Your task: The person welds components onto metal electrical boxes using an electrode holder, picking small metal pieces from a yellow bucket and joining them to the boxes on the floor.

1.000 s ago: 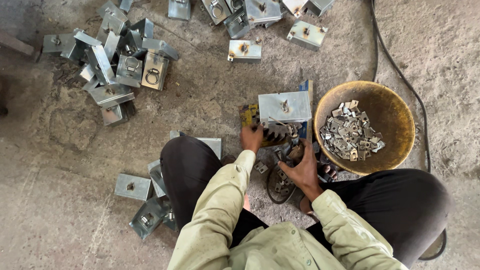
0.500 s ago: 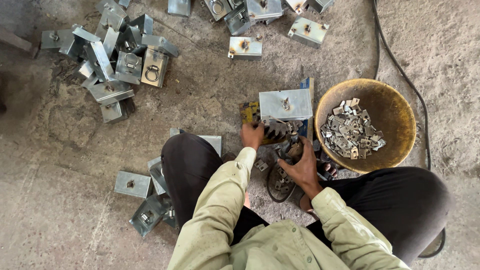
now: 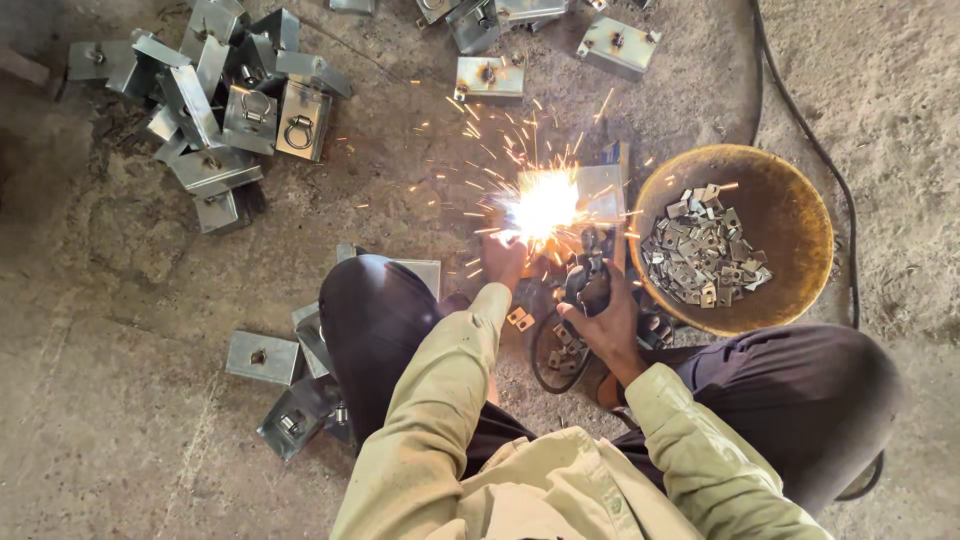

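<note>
Head view: round rusty metal bowl point(image 3: 790, 215) holds small grey metal clips point(image 3: 703, 255). Right hand point(image 3: 605, 320) clamps a dark welding holder point(image 3: 585, 283) — left hand's point(image 3: 503, 260) grip unclear; glare hides the grey metal bracket point(image 3: 600, 190).

Single head-worn camera, looking almost straight down from above the crouched person onto the concrete floor point(image 3: 130, 330). Close range: sleeves and knees fill the near edge, floor runs to the far edge. No second view to overlap.
</note>
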